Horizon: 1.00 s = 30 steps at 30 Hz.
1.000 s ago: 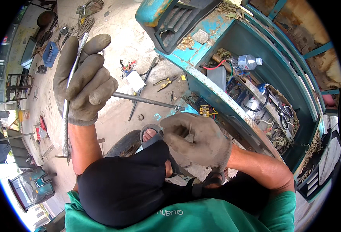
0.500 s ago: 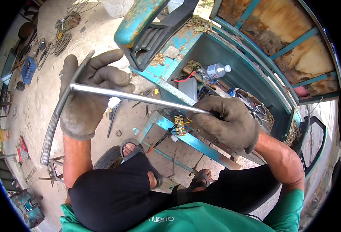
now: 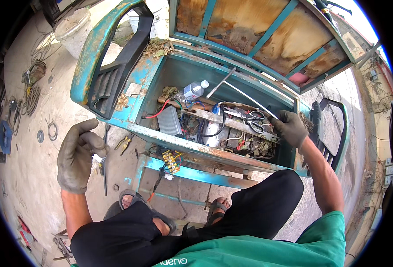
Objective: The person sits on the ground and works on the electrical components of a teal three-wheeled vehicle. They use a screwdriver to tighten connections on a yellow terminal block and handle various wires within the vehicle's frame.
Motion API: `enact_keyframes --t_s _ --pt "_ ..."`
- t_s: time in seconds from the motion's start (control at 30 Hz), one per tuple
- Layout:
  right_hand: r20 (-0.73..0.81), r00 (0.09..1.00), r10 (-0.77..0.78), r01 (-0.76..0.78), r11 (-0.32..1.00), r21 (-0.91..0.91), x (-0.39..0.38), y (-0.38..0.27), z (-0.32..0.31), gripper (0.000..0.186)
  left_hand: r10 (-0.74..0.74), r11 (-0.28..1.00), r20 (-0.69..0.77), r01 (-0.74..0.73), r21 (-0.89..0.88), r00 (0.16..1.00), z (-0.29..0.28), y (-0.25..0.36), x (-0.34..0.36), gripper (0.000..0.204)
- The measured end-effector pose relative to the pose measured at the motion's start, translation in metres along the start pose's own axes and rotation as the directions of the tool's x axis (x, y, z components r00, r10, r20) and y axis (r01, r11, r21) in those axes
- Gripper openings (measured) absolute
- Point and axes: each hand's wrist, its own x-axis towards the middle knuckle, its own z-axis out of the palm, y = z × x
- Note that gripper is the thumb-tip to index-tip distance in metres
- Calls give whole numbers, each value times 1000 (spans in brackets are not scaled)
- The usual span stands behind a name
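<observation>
My gloved right hand [image 3: 291,129] grips the lower end of a metal T-handle wrench [image 3: 250,100] at the right end of an open teal metal box [image 3: 196,147]. The wrench's shaft slants up and left over the box, its crossbar near the back wall. Scissors [image 3: 255,122] with black handles lie in the box near that hand. Off to the left, my gloved left hand [image 3: 76,160] is raised above the floor, holding nothing, its fingers loosely curled and apart.
Inside the box are a plastic bottle [image 3: 194,90], a finned grey unit [image 3: 170,121] and tangled wires. The rusty lid [image 3: 232,31] stands raised behind. A wired terminal block [image 3: 171,162] hangs in front. Pliers [image 3: 123,145] lie on the floor. Armrest-like frames flank the box.
My left hand has come off the wrench and moved lower left. My right hand has carried the wrench right, over the box. The view has shifted to the right.
</observation>
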Motion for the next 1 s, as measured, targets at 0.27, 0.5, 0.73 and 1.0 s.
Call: enact_keyframes --t_s 0.27,0.5,0.73,1.0 --pt "110 990 85 -77 994 -81 8 10 1 21 -65 997 -25 66 50 998 -21 -21 -3 46" --pt "267 934 237 -250 968 14 -6 -6 -5 21 -86 996 -46 88 32 995 -29 -38 0 54" --pt "239 910 337 -343 939 -18 -12 -14 -13 26 -108 994 -54 110 23 993 -35 -49 3 52" --pt "139 950 280 -276 960 -47 43 56 -27 19 -230 973 -159 225 -45 960 -103 -101 -15 44"
